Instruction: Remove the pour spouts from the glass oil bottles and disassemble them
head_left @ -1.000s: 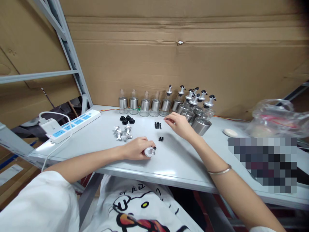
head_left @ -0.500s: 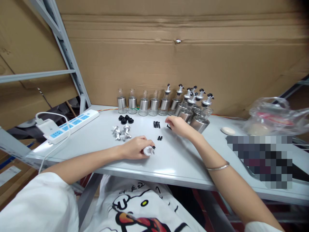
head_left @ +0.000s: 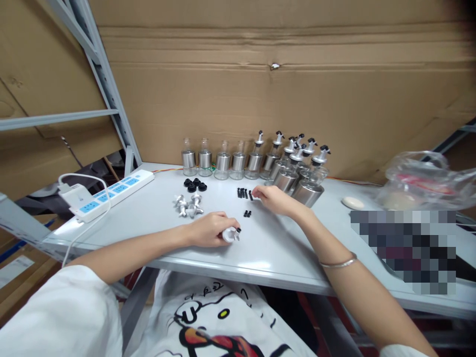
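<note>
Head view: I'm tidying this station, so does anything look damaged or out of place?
Yes: a small, ragged hole in the brown cardboard, above the bottles, with white showing in it. It looks like a tear, standing out brightly along a crease.

Tan cardboard (head_left: 223, 99) walls in the back of the desk (head_left: 286, 253), running across nearly the whole view. Horizontal creases cross its upper part, and a small tear (head_left: 275, 66) near the middle shows white. At left, a grey metal post (head_left: 106, 74) leans in the view, with a crossbar (head_left: 59, 119) meeting it; more brown board (head_left: 37, 54) hangs behind. Another dark bar (head_left: 451, 139) slants at the right edge. The desk is pale grey and glossy, bright glare lying along its front edge. Below, grey legs (head_left: 329, 317) stand over a dim, reddish floor; a brown box (head_left: 18, 295) sits lower left.
</note>
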`<state>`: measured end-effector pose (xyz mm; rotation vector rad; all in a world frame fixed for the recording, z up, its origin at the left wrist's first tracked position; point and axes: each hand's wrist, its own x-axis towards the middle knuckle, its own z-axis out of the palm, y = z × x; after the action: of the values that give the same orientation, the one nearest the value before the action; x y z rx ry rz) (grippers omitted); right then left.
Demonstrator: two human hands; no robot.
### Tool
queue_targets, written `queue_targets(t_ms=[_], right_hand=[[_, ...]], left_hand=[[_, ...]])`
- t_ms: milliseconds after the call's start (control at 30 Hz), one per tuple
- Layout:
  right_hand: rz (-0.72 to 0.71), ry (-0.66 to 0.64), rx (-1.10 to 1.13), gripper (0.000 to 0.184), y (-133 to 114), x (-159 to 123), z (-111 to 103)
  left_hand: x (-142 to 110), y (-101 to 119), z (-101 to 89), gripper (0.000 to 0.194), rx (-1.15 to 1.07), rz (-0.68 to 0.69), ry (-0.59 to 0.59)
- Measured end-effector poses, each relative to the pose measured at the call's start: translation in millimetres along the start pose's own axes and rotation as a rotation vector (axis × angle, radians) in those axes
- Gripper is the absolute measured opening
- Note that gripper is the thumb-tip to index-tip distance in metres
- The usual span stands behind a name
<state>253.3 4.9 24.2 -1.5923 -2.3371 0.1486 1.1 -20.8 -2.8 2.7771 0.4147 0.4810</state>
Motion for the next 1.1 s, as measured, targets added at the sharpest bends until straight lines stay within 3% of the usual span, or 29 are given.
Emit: queue_targets(t_ms=[100, 333, 567, 700, 833, 967, 1100], right_hand=[[0.011, -0.064, -0.028, 0.033, 3.5, -0.1, 3.3], [0.007, -0.074, -0.036, 0.038, 4.3, 1.0, 5.4], [-0.017, -0.053, -0.020, 0.036, 9.1, 2.9, 10.5], [-0.028, 0.020, 0.015, 0.028, 3.0, 2.7, 7.8], [-0.172, 0.096, 0.293, 0.023, -16.1, -0.4, 0.2], [-0.250, -0.090, 0.690, 0.031, -36.7, -5.1, -2.6], [-0.295, -0.166, 0.845, 0.034, -48.2, -8.1, -0.6]], left_hand=[[0.1, -0.6, -0.1, 0.019, 0.005, 0.016, 0.002], [0.1, -0.8, 0.5, 0.019, -0.036, 0.016, -0.003], [2.7, 8.1, -5.2, 0.026, -0.433, -0.296, 0.118], [4.5, 7.6, -4.6, 0.031, -0.624, -0.403, 0.137], [6.1, 5.0, -2.1, 0.033, -0.725, -0.451, 0.230], [8.0, 4.9, -2.8, 0.033, -0.821, -0.476, 0.210], [10.5, 5.4, -5.7, 0.034, -0.958, -0.489, 0.169]])
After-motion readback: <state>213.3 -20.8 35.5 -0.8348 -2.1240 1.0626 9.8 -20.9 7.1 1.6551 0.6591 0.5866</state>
